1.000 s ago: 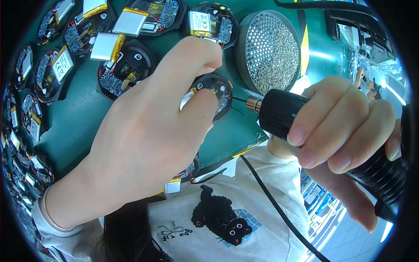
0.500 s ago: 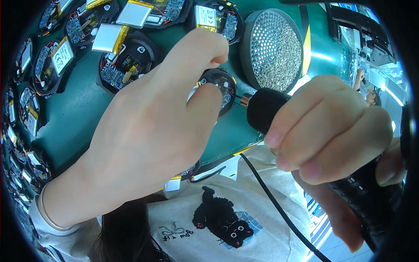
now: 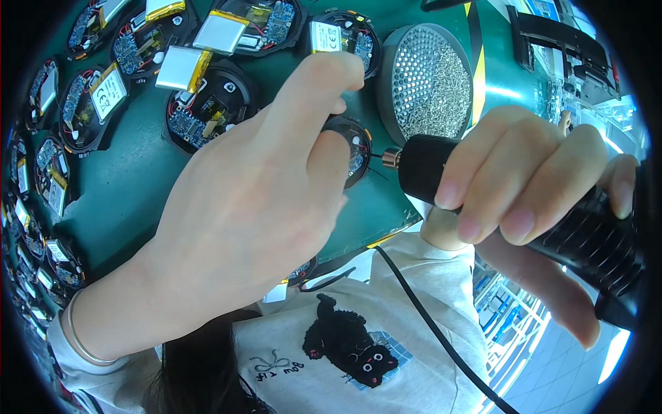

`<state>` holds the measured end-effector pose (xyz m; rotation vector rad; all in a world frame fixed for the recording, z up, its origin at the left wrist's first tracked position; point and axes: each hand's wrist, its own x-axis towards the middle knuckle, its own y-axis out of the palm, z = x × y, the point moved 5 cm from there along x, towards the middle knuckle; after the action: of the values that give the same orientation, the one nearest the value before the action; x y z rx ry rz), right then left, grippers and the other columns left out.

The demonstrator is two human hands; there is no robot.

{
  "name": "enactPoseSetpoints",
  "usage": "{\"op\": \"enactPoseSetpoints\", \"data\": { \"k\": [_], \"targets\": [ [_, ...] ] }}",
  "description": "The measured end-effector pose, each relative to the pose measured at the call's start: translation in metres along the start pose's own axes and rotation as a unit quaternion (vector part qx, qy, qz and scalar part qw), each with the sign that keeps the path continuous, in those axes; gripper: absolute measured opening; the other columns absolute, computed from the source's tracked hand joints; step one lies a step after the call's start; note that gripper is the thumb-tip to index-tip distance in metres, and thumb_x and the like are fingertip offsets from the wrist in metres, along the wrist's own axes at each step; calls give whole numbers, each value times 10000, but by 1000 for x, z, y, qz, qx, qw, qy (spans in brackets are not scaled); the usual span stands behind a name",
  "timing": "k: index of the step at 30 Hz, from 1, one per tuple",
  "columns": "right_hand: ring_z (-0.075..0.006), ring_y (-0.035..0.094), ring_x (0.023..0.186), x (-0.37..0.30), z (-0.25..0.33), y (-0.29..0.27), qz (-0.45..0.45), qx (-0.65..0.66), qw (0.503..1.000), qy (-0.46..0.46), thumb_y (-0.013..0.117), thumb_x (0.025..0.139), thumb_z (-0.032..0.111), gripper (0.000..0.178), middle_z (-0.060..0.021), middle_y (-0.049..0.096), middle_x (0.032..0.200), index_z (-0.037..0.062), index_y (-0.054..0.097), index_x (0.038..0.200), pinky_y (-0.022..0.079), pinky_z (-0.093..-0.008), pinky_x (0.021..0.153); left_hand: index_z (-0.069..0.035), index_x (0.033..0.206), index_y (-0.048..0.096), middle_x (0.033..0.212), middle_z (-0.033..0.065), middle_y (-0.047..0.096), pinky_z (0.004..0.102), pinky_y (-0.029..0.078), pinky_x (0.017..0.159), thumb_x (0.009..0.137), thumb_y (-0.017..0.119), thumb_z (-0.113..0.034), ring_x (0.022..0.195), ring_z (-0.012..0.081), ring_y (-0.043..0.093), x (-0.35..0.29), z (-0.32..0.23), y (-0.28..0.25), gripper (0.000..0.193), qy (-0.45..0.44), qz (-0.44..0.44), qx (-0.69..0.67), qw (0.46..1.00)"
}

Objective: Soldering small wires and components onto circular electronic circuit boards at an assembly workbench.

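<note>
A left hand (image 3: 234, 214) pinches a small round black device housing (image 3: 353, 155) between thumb and forefinger just above the picture's centre, over the green desk (image 3: 138, 186). The right hand (image 3: 531, 186), at three o'clock, has its grip wrapped tight around a black electric screwdriver (image 3: 552, 214), whose thin bit points toward nine o'clock and meets the exposed circuit board inside the housing. A black cable (image 3: 434, 331) trails from the tool toward five o'clock across a pale sweatshirt printed with a black cat (image 3: 348, 341).

The housing looks light and rigid, but its open electronics and fine red wiring appear fragile. It seems best held by the outer rim, as here, with fingers kept off the board.

At twelve to one o'clock sits a round perforated tray (image 3: 427, 83) heaped with tiny silver screws. From nine to twelve o'clock, rows of similar open round units (image 3: 207, 110) lie on the desk, several with silver pouch batteries (image 3: 181, 67) edged in yellow tape resting on or beside them. The desk surface is smooth, matte green, with a yellow-and-black striped edge marking near one o'clock. At four o'clock, beyond the desk, a pale tiled floor (image 3: 586, 345) and blue racking are visible in bright light.
</note>
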<state>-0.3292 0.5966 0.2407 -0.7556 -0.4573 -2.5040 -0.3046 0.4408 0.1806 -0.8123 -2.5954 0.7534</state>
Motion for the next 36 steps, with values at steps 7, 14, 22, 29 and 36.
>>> {"op": "enactPoseSetpoints", "data": {
  "k": [7,14,22,29,36],
  "targets": [
    [-145,623,670,1,6,5,36,-20,999,17,793,742,472,629,-52,563,908,52,484,1094,499,-286,519,26,845,546,1224,208,492,367,536,854,546,795,37,1069,331,572,-2,2,7,389,10,-72,2,997],
    [-132,597,683,7,18,3,4,37,999,-29,822,737,393,571,-38,542,936,64,497,1072,483,-282,538,17,847,553,1207,206,499,379,535,852,535,815,-8,1068,331,579,1,0,4,409,23,-28,-17,999],
    [-144,589,617,10,22,7,68,-66,995,16,804,746,432,574,-53,559,891,45,504,1046,484,-261,517,1,904,533,1185,186,498,389,532,796,543,797,26,1028,337,603,1,5,9,448,-40,-57,-83,994],
    [-134,603,597,-6,24,11,25,-64,996,-61,814,737,386,541,-67,596,767,27,534,1029,509,-249,473,-9,882,512,1159,144,498,365,520,747,551,774,63,979,305,612,2,8,15,428,-68,-46,-75,994],
    [-134,608,601,0,33,10,24,-47,997,-52,833,710,397,562,-62,609,789,21,543,1010,511,-256,460,-3,877,504,1138,136,499,362,511,723,559,764,73,936,298,609,1,5,10,418,-79,-40,-85,992]
  ]
}}
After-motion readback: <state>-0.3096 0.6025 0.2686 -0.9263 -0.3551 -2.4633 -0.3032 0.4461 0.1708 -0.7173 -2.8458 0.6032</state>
